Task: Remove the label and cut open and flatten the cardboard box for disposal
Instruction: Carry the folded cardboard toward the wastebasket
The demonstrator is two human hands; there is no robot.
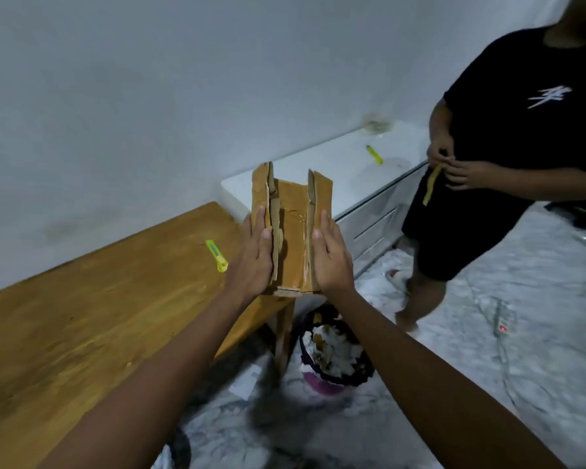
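Note:
A brown cardboard box [293,218], cut open so its inside and shiny tape show, is held up in the air past the right end of the wooden table [92,316]. My left hand [252,255] presses flat against its left wall, fingers straight. Pressing the right wall the same way is my right hand [330,257]. The two side walls stand up like flaps around the base panel. On the table to the left of the box lies a yellow utility knife [216,255].
A bin [335,353] with a black liner full of white and brown scraps stands on the floor under the box. Behind it is a white cabinet [345,170] with a second yellow knife [374,154]. A person in black [508,147] stands at the right, holding a cardboard strip.

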